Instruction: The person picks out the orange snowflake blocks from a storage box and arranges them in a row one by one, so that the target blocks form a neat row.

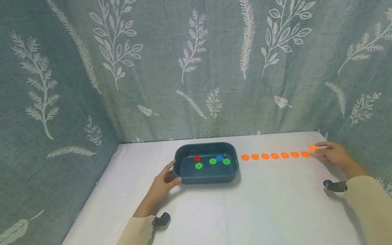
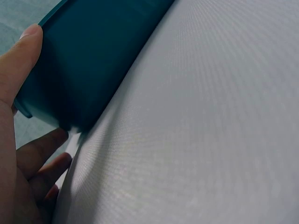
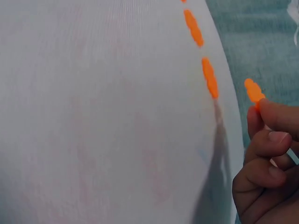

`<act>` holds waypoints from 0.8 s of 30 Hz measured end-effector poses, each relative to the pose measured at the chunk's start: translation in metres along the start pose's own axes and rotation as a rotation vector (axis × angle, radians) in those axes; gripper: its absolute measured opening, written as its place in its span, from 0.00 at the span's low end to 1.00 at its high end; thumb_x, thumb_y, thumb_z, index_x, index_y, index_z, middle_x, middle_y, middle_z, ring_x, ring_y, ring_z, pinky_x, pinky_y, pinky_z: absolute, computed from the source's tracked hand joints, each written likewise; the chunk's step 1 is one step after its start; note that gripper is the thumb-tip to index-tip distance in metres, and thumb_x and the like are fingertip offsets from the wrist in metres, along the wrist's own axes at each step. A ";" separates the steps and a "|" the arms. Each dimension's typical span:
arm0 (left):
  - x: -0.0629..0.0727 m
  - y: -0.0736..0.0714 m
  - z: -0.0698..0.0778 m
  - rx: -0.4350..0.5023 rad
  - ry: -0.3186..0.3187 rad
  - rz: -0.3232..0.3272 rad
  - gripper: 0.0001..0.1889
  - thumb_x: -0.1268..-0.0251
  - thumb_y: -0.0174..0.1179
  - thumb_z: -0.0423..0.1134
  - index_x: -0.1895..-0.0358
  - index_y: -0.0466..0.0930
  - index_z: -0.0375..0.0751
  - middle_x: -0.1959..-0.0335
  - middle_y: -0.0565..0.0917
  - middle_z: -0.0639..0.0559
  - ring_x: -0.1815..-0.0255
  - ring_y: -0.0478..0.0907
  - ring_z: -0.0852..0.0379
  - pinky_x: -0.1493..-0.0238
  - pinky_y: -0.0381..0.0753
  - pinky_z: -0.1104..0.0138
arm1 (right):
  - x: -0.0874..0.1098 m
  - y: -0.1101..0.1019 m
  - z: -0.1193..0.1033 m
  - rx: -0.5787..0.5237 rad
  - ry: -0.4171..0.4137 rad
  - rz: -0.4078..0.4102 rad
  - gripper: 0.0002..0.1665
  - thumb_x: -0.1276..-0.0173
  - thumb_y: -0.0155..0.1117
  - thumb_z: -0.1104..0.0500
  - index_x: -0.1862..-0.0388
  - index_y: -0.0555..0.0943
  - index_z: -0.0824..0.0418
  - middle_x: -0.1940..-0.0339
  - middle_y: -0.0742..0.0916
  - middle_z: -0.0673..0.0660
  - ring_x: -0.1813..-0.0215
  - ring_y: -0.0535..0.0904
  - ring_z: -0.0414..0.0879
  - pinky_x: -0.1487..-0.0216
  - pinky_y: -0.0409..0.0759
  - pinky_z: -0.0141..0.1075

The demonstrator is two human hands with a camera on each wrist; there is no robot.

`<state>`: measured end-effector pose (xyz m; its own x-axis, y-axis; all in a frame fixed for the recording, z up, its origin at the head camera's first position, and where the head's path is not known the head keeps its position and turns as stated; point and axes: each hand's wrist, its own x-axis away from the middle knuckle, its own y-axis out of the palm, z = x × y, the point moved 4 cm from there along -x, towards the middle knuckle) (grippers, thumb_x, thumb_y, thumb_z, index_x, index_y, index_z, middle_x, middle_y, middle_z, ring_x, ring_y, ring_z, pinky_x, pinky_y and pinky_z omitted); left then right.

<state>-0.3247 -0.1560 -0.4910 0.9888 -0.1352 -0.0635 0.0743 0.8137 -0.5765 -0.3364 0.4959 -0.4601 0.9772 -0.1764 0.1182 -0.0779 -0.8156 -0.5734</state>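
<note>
A dark teal rectangular tray (image 1: 208,180) stands on the white table. My left hand (image 1: 162,186) grips its left end, and in the left wrist view the thumb (image 2: 29,42) lies on the rim while lower fingers spread beside the wall. Inside the tray lie a red notched disc (image 1: 197,159), a blue disc (image 1: 219,158) and green discs (image 1: 198,166). To the right, my right hand (image 1: 333,156) pinches an orange notched disc (image 1: 313,148) between thumb and finger, raised above the table in the right wrist view. It is just past the right end of a row of orange discs (image 1: 275,156).
The white cloth-covered table (image 1: 260,204) runs back to a grey-green leaf-patterned curtain (image 1: 159,85), which also closes off the left and right sides. A dark wrist-camera mount (image 1: 161,219) sticks out from the left sleeve, another (image 1: 333,185) from the right.
</note>
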 end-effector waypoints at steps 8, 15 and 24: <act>0.005 -0.005 -0.001 -0.007 0.002 0.002 0.45 0.47 0.68 0.62 0.25 0.56 0.68 0.32 0.70 0.40 0.31 0.65 0.41 0.35 0.52 0.34 | 0.002 0.004 0.007 0.103 0.098 0.075 0.32 0.32 0.57 0.58 0.35 0.66 0.76 0.60 0.82 0.64 0.59 0.74 0.55 0.68 0.74 0.38; 0.006 -0.003 -0.003 0.004 0.003 -0.007 0.45 0.47 0.68 0.62 0.25 0.56 0.68 0.32 0.70 0.39 0.31 0.65 0.41 0.35 0.53 0.34 | 0.002 0.004 0.010 0.235 0.117 0.135 0.25 0.32 0.52 0.63 0.40 0.69 0.77 0.45 0.72 0.79 0.46 0.69 0.73 0.51 0.72 0.61; 0.003 -0.003 -0.002 -0.005 0.012 -0.004 0.45 0.47 0.68 0.62 0.25 0.56 0.69 0.32 0.70 0.40 0.31 0.65 0.41 0.36 0.53 0.34 | 0.004 0.002 0.011 0.323 0.115 0.091 0.29 0.33 0.59 0.57 0.43 0.69 0.78 0.44 0.71 0.81 0.43 0.65 0.76 0.47 0.68 0.65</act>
<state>-0.3222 -0.1601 -0.4914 0.9869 -0.1452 -0.0708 0.0776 0.8103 -0.5808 -0.3302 0.5000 -0.4695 0.9390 -0.3161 0.1354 -0.0788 -0.5810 -0.8101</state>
